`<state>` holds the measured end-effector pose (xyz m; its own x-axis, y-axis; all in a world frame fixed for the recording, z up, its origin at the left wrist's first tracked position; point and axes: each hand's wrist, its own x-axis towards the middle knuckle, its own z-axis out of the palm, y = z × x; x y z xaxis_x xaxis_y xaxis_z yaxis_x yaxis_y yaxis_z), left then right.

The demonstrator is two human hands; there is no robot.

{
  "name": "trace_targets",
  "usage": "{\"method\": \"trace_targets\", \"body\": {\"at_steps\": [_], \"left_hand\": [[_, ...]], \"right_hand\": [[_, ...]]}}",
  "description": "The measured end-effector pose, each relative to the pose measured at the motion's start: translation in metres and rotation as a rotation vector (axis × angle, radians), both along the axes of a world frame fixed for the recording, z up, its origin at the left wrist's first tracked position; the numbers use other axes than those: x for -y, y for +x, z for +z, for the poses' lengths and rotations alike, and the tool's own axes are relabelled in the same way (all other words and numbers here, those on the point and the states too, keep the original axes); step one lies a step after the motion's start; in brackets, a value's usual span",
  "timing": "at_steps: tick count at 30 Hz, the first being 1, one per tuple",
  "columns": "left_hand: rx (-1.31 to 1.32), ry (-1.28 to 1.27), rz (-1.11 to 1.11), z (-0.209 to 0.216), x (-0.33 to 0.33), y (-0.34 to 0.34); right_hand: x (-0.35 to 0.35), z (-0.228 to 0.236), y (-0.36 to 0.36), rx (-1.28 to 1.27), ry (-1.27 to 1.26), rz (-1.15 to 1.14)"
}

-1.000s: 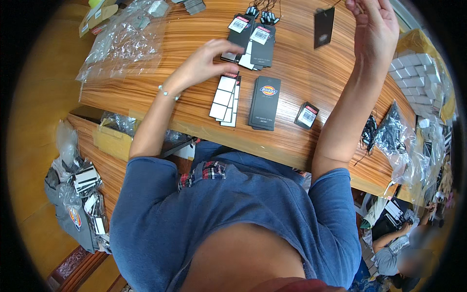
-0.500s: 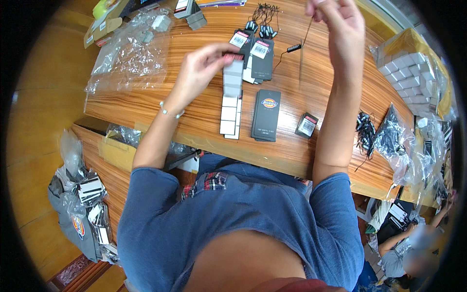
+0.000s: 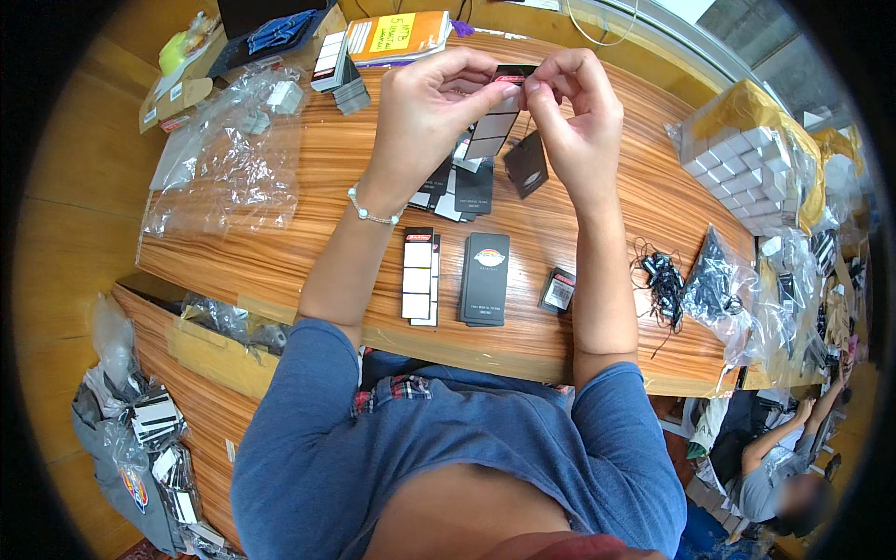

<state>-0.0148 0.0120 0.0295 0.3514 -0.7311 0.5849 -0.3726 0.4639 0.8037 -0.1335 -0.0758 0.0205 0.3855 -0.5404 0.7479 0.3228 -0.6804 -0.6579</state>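
Note:
Above the table, my left hand (image 3: 429, 103) pinches a long tag (image 3: 493, 133) with white panels and a black top with a red band. My right hand (image 3: 581, 121) is closed at the top of this tag; my fingers hide whether it holds a string. Below the hands, a dark tag (image 3: 527, 168) hangs tilted. Beneath my left hand lies a pile of dark tags (image 3: 474, 193). Nearer me are white-panelled tags (image 3: 418, 276), a stack of dark grey hang tags (image 3: 485, 280) and small barcode tags (image 3: 558, 291).
Black strings (image 3: 664, 285) lie right, beside a plastic bag of black items (image 3: 714, 280). A wrapped block of small white boxes (image 3: 747, 163) stands far right. At left are a clear bag (image 3: 233, 159), a label stack (image 3: 345, 79) and an orange notebook (image 3: 425, 33). Another person (image 3: 779, 471) sits lower right.
My hands have come together at the top of the white-panelled tag. The right hand has moved left from the raised cord; a dark tag now hangs below. The view has shifted.

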Motion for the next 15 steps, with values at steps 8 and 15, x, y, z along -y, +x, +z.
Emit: {"method": "trace_targets", "body": {"at_steps": [8, 15], "left_hand": [[0.325, 0.079, 0.108, 0.003, -0.006, 0.008], [0.458, 0.054, 0.134, 0.001, -0.004, 0.011]], "right_hand": [[-0.013, 0.006, 0.002, -0.153, -0.109, -0.17], [-0.006, -0.003, 0.006, -0.127, -0.014, -0.1]]}}
